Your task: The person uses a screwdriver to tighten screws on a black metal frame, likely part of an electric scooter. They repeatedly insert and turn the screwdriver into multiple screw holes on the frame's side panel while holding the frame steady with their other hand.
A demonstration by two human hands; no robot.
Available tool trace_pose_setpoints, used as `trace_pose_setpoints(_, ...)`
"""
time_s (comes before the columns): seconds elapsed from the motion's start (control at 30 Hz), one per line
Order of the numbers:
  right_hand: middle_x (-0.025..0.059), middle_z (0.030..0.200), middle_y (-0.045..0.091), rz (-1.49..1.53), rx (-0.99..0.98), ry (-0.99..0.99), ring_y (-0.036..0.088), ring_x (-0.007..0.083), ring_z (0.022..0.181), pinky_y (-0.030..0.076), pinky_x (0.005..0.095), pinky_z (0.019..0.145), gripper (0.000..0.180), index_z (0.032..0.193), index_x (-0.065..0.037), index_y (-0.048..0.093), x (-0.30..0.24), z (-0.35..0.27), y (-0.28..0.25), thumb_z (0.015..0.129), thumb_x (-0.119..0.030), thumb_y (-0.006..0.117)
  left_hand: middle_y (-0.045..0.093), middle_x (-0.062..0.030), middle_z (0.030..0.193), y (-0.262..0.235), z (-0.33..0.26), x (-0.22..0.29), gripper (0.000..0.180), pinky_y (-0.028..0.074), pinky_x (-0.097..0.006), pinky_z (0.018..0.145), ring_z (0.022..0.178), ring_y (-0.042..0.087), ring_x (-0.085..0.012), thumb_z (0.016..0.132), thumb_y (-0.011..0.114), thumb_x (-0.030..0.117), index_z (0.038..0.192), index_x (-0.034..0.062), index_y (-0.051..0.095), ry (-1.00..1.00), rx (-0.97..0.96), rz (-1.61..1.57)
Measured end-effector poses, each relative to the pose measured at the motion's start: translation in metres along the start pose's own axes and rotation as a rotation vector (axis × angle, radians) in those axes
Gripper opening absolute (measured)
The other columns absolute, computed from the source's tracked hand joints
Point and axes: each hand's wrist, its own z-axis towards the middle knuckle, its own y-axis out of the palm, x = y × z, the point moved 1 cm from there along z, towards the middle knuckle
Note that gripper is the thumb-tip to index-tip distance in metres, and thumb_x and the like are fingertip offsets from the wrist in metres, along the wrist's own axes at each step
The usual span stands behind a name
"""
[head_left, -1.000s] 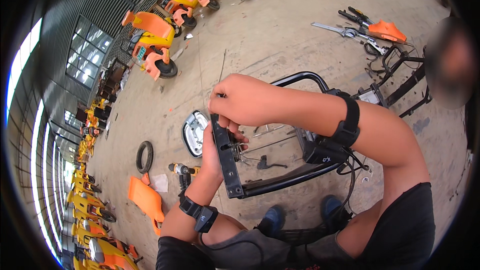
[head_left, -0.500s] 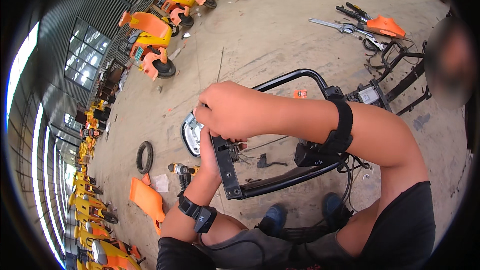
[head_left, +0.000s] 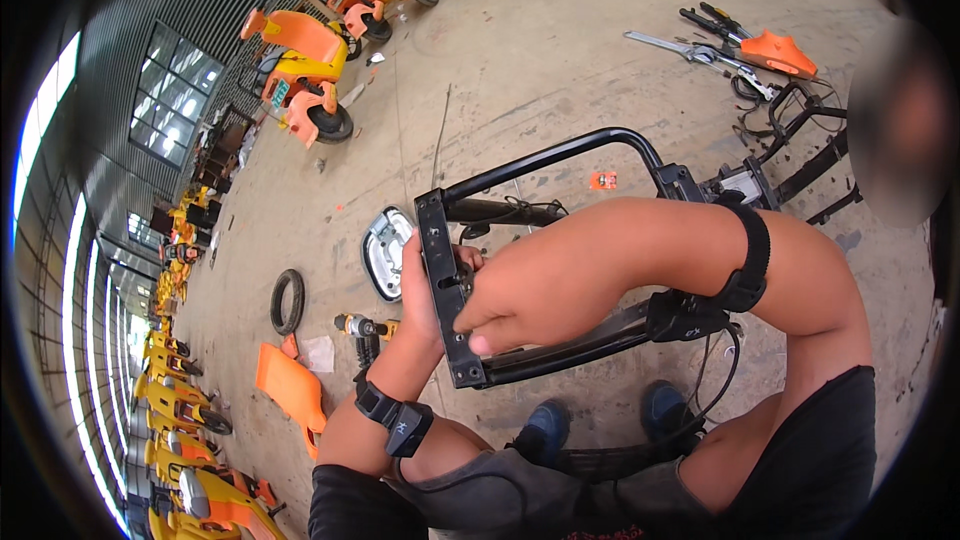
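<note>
A black tubular metal frame [head_left: 560,155] spans the space in front of me, with a flat, holed crossplate [head_left: 437,240] at its left end. My left hand [head_left: 422,295] is closed round this plate, the thumb along its outer edge and fingertips showing on the inner side. Reaching across from the right, my right hand [head_left: 530,285] has its fingers stretched toward the lower part of the plate. Its fingertips are at the plate's inner edge, and I see nothing held in them. Part of the frame's middle is hidden behind my right forearm.
A white-and-dark shell-shaped part [head_left: 386,252], a tyre [head_left: 287,302], a yellow power tool [head_left: 358,325] and an orange panel [head_left: 290,385] lie on the left. Tools and an orange part [head_left: 778,53] lie far right, near a blurred person [head_left: 900,125]. Scooters [head_left: 300,60] line the left.
My right hand has moved down and right, from the plate's upper end to its lower part, uncovering the top of the plate. My left hand keeps its hold.
</note>
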Motion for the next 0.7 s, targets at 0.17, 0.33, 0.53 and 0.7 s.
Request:
trace_pose_setpoints(0.17, 0.0217, 0.087, 0.068, -0.119, -0.123, 0.098, 0.066, 0.0408, 0.088, 0.050, 0.0507, 0.077, 0.033, 0.101, 0.001, 0.067, -0.005, 0.008, 0.019, 0.098, -0.030, 0.057, 0.059, -0.0121, 0.081, -0.007, 0.005, -0.002, 0.073, 0.051, -0.041, 0.083, 0.087, 0.061, -0.0286, 0.097, 0.027, 0.065, 0.072, 0.0028, 0.057, 0.053, -0.020, 0.050)
trace_pose_setpoints(0.33, 0.0239, 0.085, 0.069, -0.197, -0.116, 0.196, 0.067, 0.0431, 0.087, 0.052, 0.0512, 0.076, 0.031, 0.095, 0.002, 0.071, -0.004, 0.015, 0.038, 0.094, -0.028, 0.063, 0.059, -0.0122, 0.080, -0.006, 0.005, -0.001, 0.074, 0.051, -0.041, 0.081, 0.088, 0.063, -0.0292, 0.098, 0.025, 0.064, 0.073, 0.0021, 0.058, 0.049, -0.023, 0.090)
trace_pose_setpoints(0.53, 0.0242, 0.090, 0.070, -0.235, -0.158, 0.290, 0.067, 0.0426, 0.090, 0.053, 0.0507, 0.078, 0.032, 0.102, 0.001, 0.071, -0.007, 0.009, 0.030, 0.094, -0.029, 0.062, 0.060, -0.0127, 0.080, -0.010, 0.004, -0.002, 0.074, 0.052, -0.041, 0.079, 0.086, 0.064, -0.0292, 0.099, 0.025, 0.063, 0.076, 0.0016, 0.060, 0.070, -0.024, 0.094)
trace_pose_setpoints(0.7, 0.0189, 0.093, 0.071, -0.193, -0.138, 0.254, 0.067, 0.0386, 0.092, 0.052, 0.0469, 0.080, 0.034, 0.108, -0.004, 0.072, 0.014, -0.003, 0.019, 0.096, -0.033, 0.059, 0.063, -0.0134, 0.082, -0.006, 0.003, -0.002, 0.070, 0.054, -0.042, 0.075, 0.083, 0.066, -0.0291, 0.101, 0.028, 0.060, 0.083, 0.0010, 0.062, 0.098, 0.006, 0.096)
